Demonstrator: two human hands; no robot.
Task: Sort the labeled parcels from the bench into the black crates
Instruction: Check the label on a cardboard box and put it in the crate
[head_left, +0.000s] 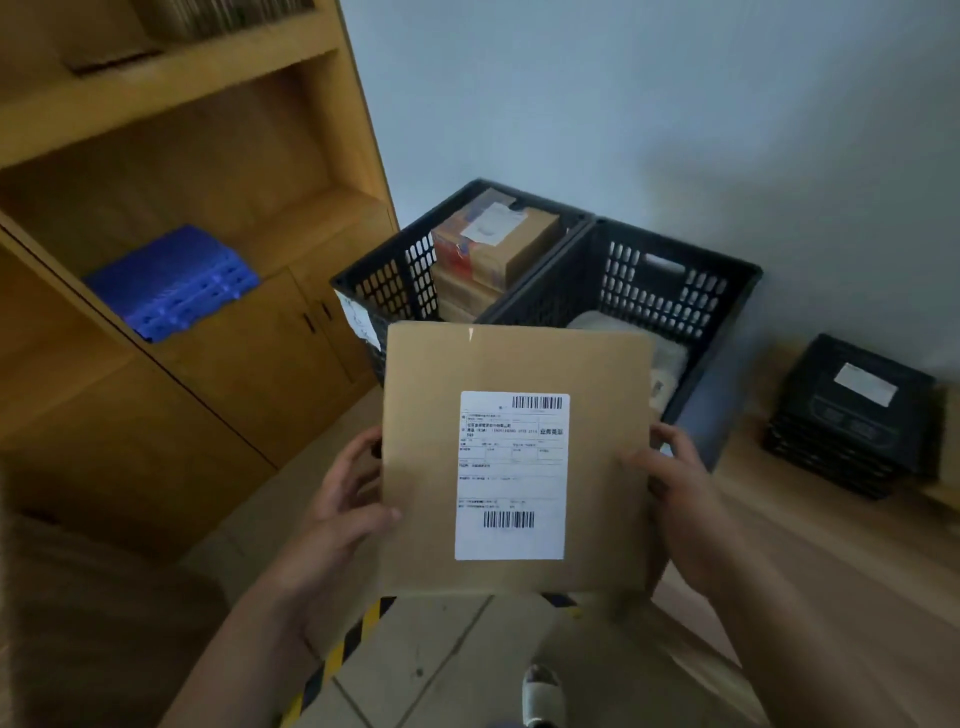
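Your hands hold the flat parcel (514, 457) upright in front of you, left hand (345, 499) gripping its left edge, right hand (675, 483) its right edge, label facing you. Beyond it, on the floor against the wall, stand two black crates side by side: the left crate (395, 275) stacked with boxes, the right crate (675, 280) holding pale packages. Both lie straight ahead and lower; the right crate sits nearer your right hand.
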